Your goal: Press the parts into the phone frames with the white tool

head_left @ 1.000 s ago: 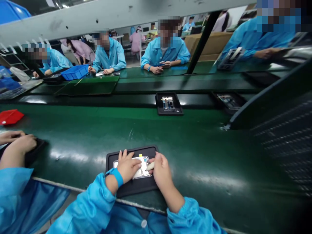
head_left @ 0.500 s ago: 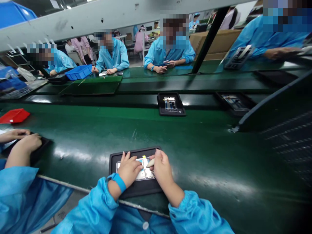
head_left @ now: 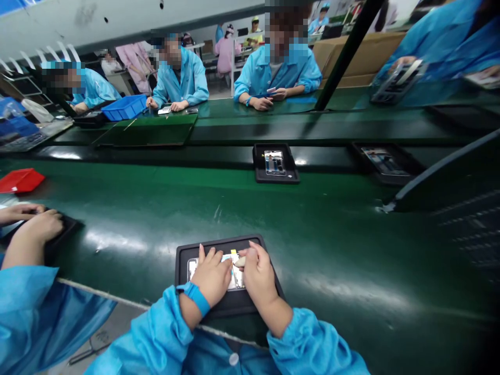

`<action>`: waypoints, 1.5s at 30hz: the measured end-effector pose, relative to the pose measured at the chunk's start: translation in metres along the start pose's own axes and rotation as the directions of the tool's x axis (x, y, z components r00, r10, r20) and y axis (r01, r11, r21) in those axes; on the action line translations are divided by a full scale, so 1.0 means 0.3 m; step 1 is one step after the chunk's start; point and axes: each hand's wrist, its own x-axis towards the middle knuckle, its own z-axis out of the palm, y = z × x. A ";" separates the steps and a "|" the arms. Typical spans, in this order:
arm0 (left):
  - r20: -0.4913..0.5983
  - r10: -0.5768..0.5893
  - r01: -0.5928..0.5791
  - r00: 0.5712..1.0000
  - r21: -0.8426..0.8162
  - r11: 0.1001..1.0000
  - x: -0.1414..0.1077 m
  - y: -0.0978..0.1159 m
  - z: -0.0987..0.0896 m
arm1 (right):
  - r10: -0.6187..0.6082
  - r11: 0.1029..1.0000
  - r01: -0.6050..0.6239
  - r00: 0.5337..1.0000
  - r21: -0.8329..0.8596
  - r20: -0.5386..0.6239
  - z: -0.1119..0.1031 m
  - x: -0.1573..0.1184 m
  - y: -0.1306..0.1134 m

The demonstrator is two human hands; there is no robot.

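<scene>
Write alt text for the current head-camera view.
A person's left hand rests on a silvery phone-like device in a black tray, while the right hand grips a pale, pointed object over it. Blue-jacketed co-workers are across the green workbench.

Tray (head_left: 238,303) matt — device frame (head_left: 239,280) shiny, metallic-looking — bench (head_left: 332,234) glossy.

Loose blue sleeves (head_left: 150,333) — blue wristband (head_left: 199,299), pale round button (head_left: 234,359).
</scene>
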 end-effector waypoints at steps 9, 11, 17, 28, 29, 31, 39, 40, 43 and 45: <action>-0.032 0.005 -0.006 0.999 -0.036 0.999 -0.003 -0.009 0.015 | -0.041 0.998 0.040 0.999 -0.044 -0.023 -0.012 -0.005 -0.014; -0.033 0.007 -0.008 0.999 -0.037 0.999 -0.003 -0.008 0.015 | -0.135 0.980 0.131 0.991 -0.148 -0.016 -0.014 -0.001 -0.028; 0.010 0.020 -0.019 1.000 -0.094 0.995 -0.004 -0.014 0.022 | -0.459 0.667 0.609 0.790 -0.429 0.406 0.023 0.015 -0.095; -0.009 -0.092 0.087 0.996 -0.242 0.966 0.008 -0.034 0.016 | -0.134 0.958 0.140 0.990 -0.250 0.044 0.017 0.060 -0.089; -0.004 -0.114 0.109 0.993 -0.259 0.960 0.011 -0.034 0.013 | -0.032 0.986 0.029 0.999 -0.165 -0.011 0.013 0.059 -0.088; 0.004 -0.158 0.152 0.987 -0.287 0.946 0.016 -0.029 0.006 | 0.094 0.995 -0.096 0.993 -0.029 -0.067 0.011 0.053 -0.088; -0.032 -0.347 0.300 0.937 -0.435 0.849 0.071 0.002 -0.005 | 0.088 0.996 -0.087 0.994 0.005 -0.069 0.016 0.045 -0.088; -0.029 -0.390 0.332 0.920 -0.470 0.818 0.078 -0.005 -0.011 | 0.090 0.996 -0.089 0.994 0.015 -0.067 0.015 0.047 -0.086; -0.040 -0.500 0.409 0.865 -0.519 0.750 0.059 -0.054 -0.042 | 0.110 0.993 -0.107 0.992 0.050 -0.066 0.012 0.050 -0.078; -0.080 -0.509 0.407 0.857 -0.501 0.764 -0.004 -0.101 -0.063 | 0.136 0.988 -0.130 0.988 0.078 -0.077 0.012 0.052 -0.076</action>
